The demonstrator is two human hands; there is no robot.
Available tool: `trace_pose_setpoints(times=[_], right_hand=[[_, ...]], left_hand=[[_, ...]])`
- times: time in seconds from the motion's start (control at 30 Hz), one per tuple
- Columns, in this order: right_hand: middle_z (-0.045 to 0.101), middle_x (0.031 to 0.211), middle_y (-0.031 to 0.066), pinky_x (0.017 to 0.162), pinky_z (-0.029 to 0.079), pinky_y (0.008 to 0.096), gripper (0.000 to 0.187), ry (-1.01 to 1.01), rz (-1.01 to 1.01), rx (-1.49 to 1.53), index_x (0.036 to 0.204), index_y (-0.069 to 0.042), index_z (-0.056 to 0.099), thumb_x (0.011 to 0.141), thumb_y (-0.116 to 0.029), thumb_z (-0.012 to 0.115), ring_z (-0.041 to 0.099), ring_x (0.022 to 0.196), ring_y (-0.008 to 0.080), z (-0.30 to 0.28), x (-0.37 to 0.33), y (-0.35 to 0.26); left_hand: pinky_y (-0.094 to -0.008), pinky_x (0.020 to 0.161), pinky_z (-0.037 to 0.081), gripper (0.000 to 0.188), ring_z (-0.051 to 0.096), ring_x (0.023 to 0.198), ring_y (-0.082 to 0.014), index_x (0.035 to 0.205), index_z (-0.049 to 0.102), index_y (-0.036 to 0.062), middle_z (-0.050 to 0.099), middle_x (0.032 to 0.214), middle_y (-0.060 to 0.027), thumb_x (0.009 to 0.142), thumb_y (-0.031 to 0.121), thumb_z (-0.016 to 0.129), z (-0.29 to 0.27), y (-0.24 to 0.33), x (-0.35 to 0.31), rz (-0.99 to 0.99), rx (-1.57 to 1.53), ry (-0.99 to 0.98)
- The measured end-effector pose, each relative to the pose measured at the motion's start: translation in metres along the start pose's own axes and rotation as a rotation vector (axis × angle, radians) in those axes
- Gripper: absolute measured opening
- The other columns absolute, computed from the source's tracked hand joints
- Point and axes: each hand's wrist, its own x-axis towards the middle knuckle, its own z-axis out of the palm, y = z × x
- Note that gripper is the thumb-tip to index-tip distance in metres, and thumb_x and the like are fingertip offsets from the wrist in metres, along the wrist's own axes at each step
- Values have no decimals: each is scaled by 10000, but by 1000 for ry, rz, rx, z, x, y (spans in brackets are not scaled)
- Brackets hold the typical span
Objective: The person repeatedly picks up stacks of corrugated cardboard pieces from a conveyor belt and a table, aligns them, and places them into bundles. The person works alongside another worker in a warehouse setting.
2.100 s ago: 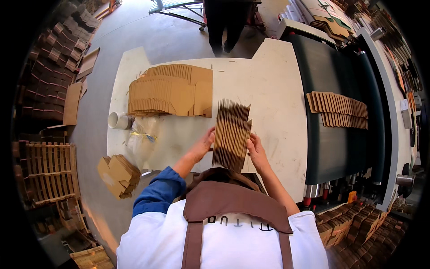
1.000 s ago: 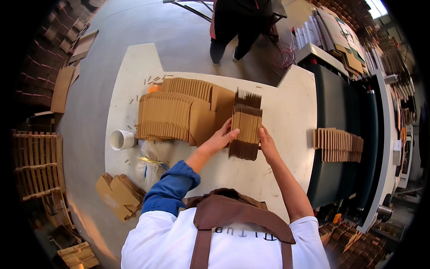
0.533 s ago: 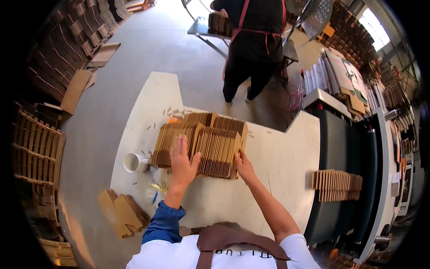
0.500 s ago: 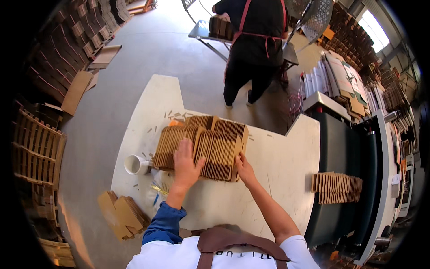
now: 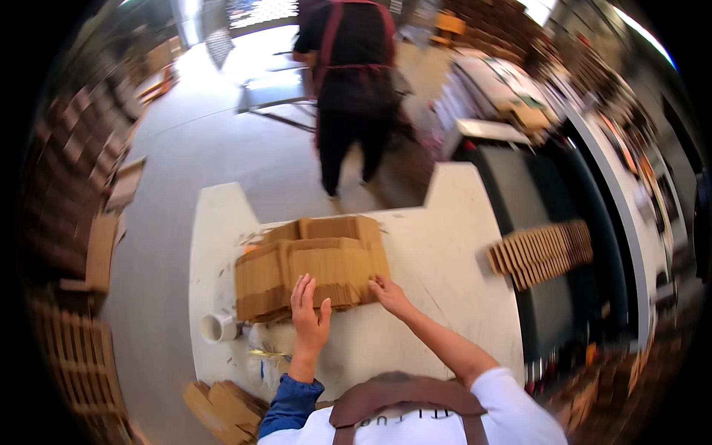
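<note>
Rows of folded brown cardboard pieces [image 5: 326, 263] stand packed together on the white table [image 5: 437, 252]. My left hand [image 5: 308, 319] is at the near side of the rows, fingers spread and thumb apart, gripping nothing. At their right near corner is my right hand [image 5: 389, 294], its fingers slightly bent and apart; blur hides whether the fingertips touch the cardboard. A white mug [image 5: 218, 328] lies on its side left of the rows.
On the dark conveyor belt [image 5: 530, 200] at the right lies a fanned row of cardboard pieces [image 5: 541, 254]. Flat cardboard [image 5: 222, 411] sits by the table's near left corner. Beyond the table stands a person in a dark apron [image 5: 356, 89]. A wooden pallet [image 5: 78, 356] is at far left.
My view has swung to the right. My left hand has come off the top of the cardboard rows toward me; my right hand stays near their right end.
</note>
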Motion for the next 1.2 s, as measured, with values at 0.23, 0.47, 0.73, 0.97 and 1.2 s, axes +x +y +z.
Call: trace_pose_setpoints(times=[0.23,0.47,0.73,0.97,1.2], right_hand=[[580,1237,216,964,436,422,573,50,85,-90,1254,-13,535,919,-478,512,561,1111,377,-1,-70,90],[514,1293,186,955,441,442,518,299,230,-159,1266,-27,526,891,-382,575,502,1183,351,-45,-186,186],[409,1392,215,972,399,479,541,639,465,-424,1310,-62,492,857,-334,610,386,1290,368,-100,-295,246],[361,1434,221,1018,348,495,606,797,416,-431,1341,-75,475,828,-356,636,331,1341,359,-102,-339,315],[358,1436,210,1001,358,510,634,654,291,-436,1356,-97,462,796,-291,687,329,1342,348,-128,-377,325]], left_hand=[[-445,1025,372,473,450,1238,-386,1265,512,-4,506,1306,-220,863,206,646,77,30,-79,25,-221,-671],[-458,1027,372,532,461,1219,-390,1262,513,-17,505,1307,-231,836,258,674,118,19,-141,134,-77,-1170],[-430,1034,377,536,469,1229,-378,1278,505,-40,516,1306,-233,862,263,656,143,43,-129,141,52,-1244],[-378,947,458,507,578,1122,-332,1277,509,-45,578,1243,-226,908,288,610,247,90,-142,87,-116,-1361],[-388,986,423,642,524,1197,-286,1393,389,7,512,1341,-182,914,381,597,382,193,-129,-597,-374,-1212]])
